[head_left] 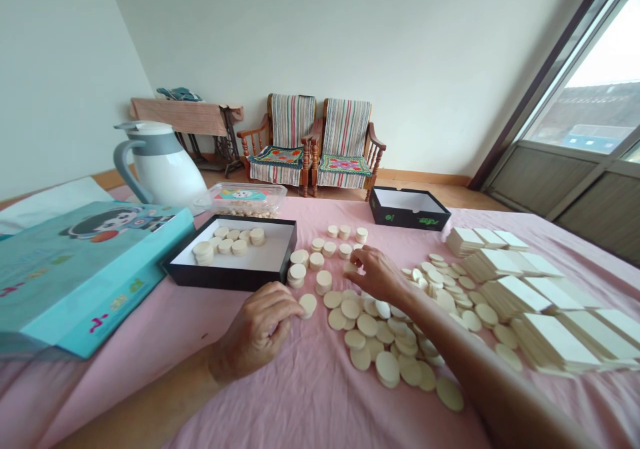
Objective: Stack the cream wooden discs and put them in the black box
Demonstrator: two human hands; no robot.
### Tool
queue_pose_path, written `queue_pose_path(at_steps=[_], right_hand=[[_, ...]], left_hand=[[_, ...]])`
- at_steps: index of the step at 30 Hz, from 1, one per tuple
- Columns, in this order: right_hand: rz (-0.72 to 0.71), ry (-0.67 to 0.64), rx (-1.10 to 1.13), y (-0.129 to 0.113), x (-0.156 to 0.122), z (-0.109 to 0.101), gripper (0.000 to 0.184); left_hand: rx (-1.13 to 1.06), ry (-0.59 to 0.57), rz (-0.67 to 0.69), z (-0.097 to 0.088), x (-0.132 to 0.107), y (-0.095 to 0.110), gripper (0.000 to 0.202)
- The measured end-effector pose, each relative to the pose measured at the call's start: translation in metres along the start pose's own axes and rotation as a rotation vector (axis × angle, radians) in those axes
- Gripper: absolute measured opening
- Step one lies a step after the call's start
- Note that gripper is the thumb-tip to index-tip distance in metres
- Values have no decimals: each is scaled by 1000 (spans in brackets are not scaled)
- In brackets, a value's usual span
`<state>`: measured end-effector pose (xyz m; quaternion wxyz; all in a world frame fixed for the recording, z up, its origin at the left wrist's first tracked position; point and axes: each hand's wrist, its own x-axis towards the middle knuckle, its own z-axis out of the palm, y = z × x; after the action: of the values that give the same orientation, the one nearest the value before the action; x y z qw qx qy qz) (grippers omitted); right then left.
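My left hand [260,326] is closed, with thumb and forefinger pinching the edge of a pale round wooden disc [308,306] just above the pink cloth. Farther forward, my right hand [379,272] has its fingers curled down on another disc [350,267], which they partly hide. Short stacks of discs [324,281] stand in loose rows between and beyond my hands. Under my right forearm spreads a heap of loose discs [367,325], some covered by the arm. Left of the stacks is a shallow black box [220,278] with a white inside, holding several disc stacks [239,246].
At the left lie a turquoise box [135,282] and a white-grey jug [165,169]. A clear plastic tub [245,199] of small pieces sits behind the black box. Another black box [410,217] is at the far edge. Stacks of pale rectangular cards [560,342] line the right.
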<state>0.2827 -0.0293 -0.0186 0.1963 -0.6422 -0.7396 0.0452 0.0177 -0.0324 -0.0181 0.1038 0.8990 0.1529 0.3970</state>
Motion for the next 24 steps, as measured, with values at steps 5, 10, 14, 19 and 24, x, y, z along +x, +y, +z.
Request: queue_pose_path(at_steps=[5,10,14,19,24], right_hand=[[-8,-30,9,1,-2,-13,22],[-71,-377,-11,0,-16,-57,11],[-100,-550,-110,-7,-28,-70,27],[-108,-550,-170,-11,-25,-64,29],[-78,-369,16,-6,-15,-64,18]], left_hand=[[-14,-8,-9,0,-1,0,26],[-16,-10,-12,0,-2,-1,24],[-14,-17,-2,0,-2,-1,24],[-6,-25,-7,-1,-1,-2,25],[-4,-19,2,0,-2,-3,24]])
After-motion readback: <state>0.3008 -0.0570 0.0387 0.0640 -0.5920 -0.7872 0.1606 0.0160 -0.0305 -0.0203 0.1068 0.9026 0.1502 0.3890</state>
